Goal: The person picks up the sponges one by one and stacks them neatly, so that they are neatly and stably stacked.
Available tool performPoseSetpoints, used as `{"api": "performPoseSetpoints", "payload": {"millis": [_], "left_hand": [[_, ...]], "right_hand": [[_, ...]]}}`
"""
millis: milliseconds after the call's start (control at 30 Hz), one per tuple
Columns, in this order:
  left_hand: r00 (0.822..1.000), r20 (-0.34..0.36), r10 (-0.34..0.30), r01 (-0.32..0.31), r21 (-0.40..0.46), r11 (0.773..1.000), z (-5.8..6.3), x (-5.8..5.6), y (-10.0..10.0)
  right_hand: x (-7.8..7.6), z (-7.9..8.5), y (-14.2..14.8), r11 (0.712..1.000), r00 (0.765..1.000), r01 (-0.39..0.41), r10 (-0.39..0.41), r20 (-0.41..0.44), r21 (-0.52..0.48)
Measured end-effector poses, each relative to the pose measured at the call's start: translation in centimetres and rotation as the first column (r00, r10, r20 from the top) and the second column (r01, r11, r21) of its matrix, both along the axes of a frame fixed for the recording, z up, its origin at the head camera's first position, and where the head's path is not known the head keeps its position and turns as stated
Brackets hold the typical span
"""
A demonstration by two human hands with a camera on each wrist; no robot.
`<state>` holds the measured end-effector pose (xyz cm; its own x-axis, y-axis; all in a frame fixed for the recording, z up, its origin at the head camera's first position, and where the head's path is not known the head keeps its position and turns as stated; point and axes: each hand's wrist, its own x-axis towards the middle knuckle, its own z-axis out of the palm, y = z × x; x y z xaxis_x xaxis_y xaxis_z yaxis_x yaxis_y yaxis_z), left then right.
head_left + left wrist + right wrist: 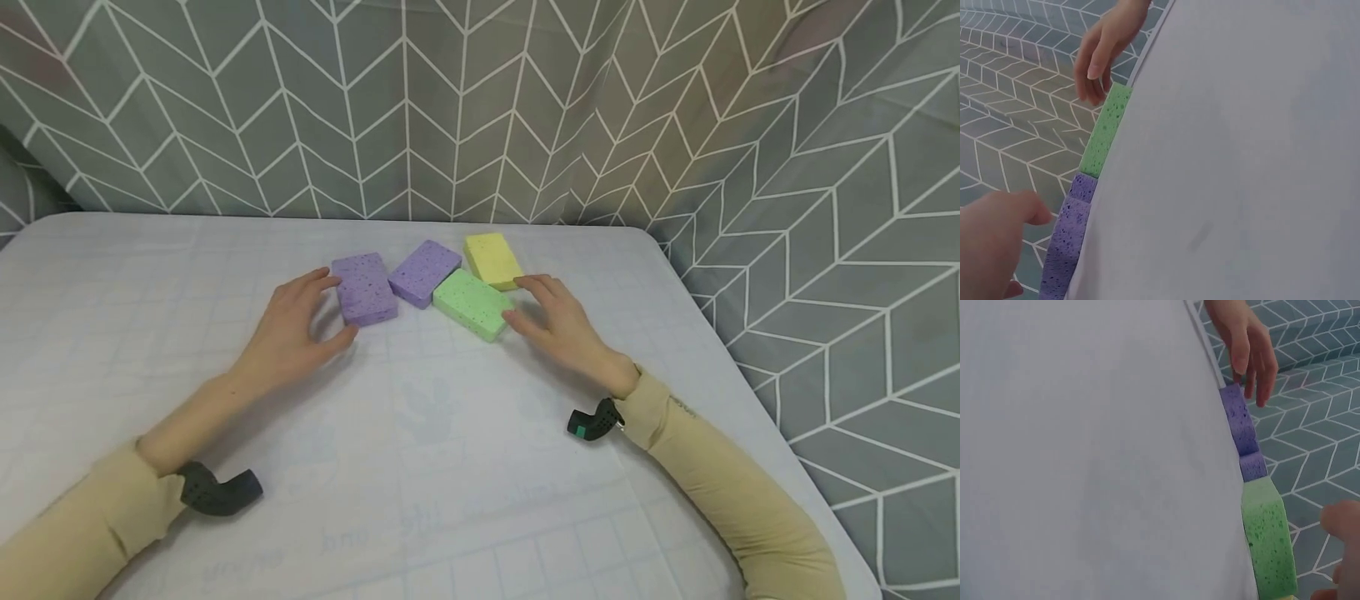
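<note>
Several sponges lie flat on the white-covered table in the head view. A purple sponge (365, 289) is at the left, and a second purple sponge (425, 273) sits tilted beside it. A green sponge (472, 304) lies to the right, with a yellow sponge (492, 260) behind it. My left hand (296, 325) is spread around the left side of the first purple sponge, fingers loosely bent. By the right ends of the green and yellow sponges, my right hand (558, 323) is held with thumb and fingers apart. Whether fingertips touch the sponges I cannot tell.
The white tablecloth (420, 467) carries faint printed lines. A grey curtain (375, 108) with white chevron lines hangs behind the table and along its right side. A dark wrist device (219, 490) is on the left wrist, another dark device (594, 420) on the right.
</note>
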<state>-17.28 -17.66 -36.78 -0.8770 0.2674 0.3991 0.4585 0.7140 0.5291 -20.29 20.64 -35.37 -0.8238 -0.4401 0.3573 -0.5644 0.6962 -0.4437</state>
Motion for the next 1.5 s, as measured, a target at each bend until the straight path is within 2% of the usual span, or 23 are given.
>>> {"api": "performPoseSetpoints", "payload": {"millis": [133, 300, 400, 533, 867, 1267, 1500], "left_hand": [[0.995, 0.093, 0.021, -0.031, 0.114, 0.993, -0.2, 0.1, 0.4], [0.977, 0.211, 0.036, -0.084, 0.222, 0.971, -0.3, 0.4, 0.6], [0.971, 0.237, 0.026, -0.098, 0.299, 0.949, -0.5, 0.4, 0.6], [0.974, 0.226, 0.003, -0.093, 0.389, 0.917, -0.7, 0.4, 0.7], [0.968, 0.249, 0.035, -0.138, 0.413, 0.9, -1.0, 0.5, 0.6], [0.965, 0.263, 0.019, -0.127, 0.4, 0.907, -1.0, 0.5, 0.5], [0.966, 0.257, 0.008, -0.12, 0.423, 0.898, -1.0, 0.5, 0.7]], "right_hand": [[0.1, -0.6, -0.2, 1.0, 0.999, 0.004, -0.003, 0.048, -0.012], [0.0, -1.3, -0.5, 1.0, 0.994, 0.018, -0.016, 0.111, -0.02], [-0.1, -1.6, -0.7, 0.999, 0.99, 0.035, -0.032, 0.134, -0.023], [-0.1, -1.9, -0.9, 0.998, 0.988, 0.053, -0.049, 0.148, -0.023], [0.1, -2.1, -1.3, 0.998, 0.983, 0.064, -0.061, 0.173, -0.012], [0.2, -2.3, -1.4, 0.996, 0.986, 0.091, -0.091, 0.141, 0.007], [0.3, -2.4, -1.4, 0.995, 0.986, 0.103, -0.103, 0.132, 0.006]]}}
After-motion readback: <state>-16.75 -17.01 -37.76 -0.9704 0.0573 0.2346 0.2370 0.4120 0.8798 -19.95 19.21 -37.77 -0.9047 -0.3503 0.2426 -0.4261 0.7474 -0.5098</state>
